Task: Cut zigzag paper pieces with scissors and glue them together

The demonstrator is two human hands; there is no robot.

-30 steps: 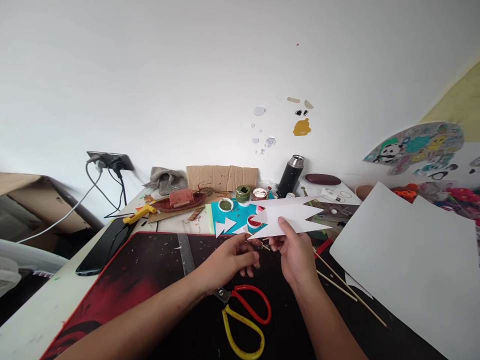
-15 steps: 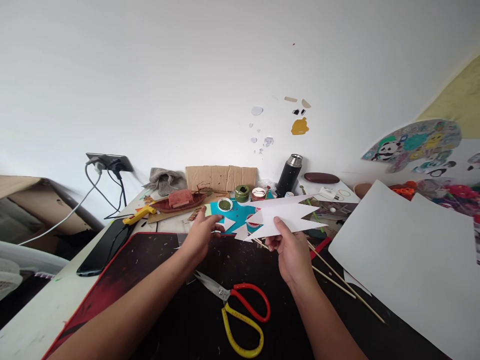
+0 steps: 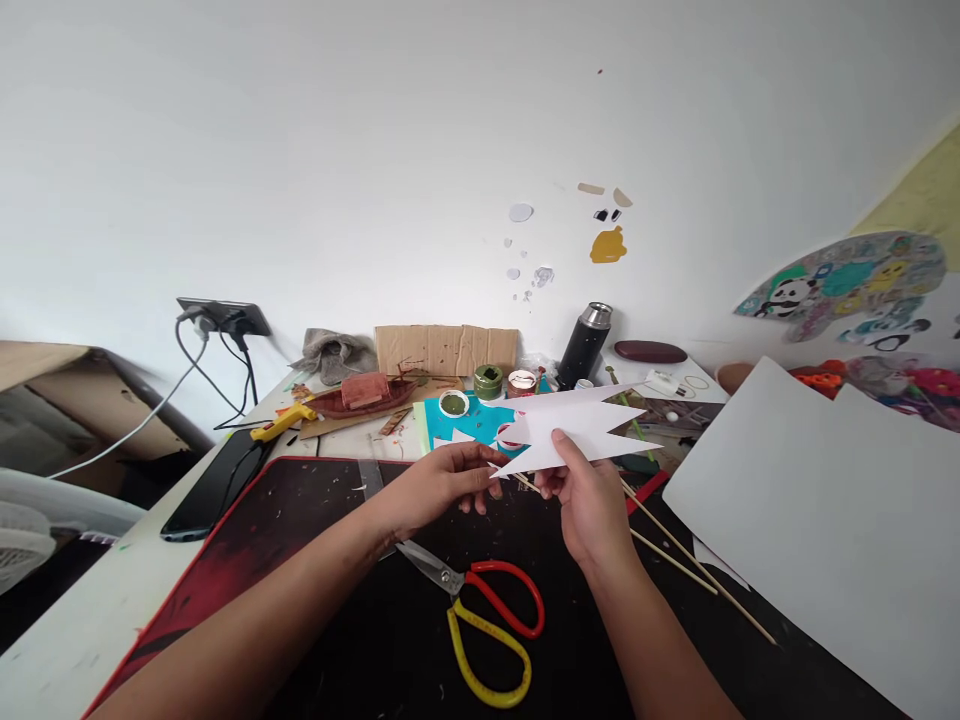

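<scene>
A sheet of white paper point(image 3: 536, 430) with zigzag-cut ends is held up above the desk. My right hand point(image 3: 589, 500) grips its lower edge, thumb on top and fingers curled beneath. At the paper's left tip is my left hand point(image 3: 450, 485), its thumb and fingers closed around the pointed end. Below the hands, scissors point(image 3: 450, 580) with one red and one yellow handle lie with blades parted on the black mat point(image 3: 360, 640). White paper scraps point(image 3: 457, 437) rest on a blue sheet point(image 3: 480, 412) behind my left hand.
Behind stand paint jars point(image 3: 488, 381), a black thermos point(image 3: 585, 345) and a model boat point(image 3: 360, 398). A yellow glue gun point(image 3: 285, 420) and a phone point(image 3: 202, 495) lie left. Wooden sticks point(image 3: 697, 565) and large white sheets point(image 3: 817, 530) are at the right.
My left hand has moved right and nearer, from over the blue sheet to the paper's left tip, and its fingers have closed there. My right hand keeps its hold on the paper.
</scene>
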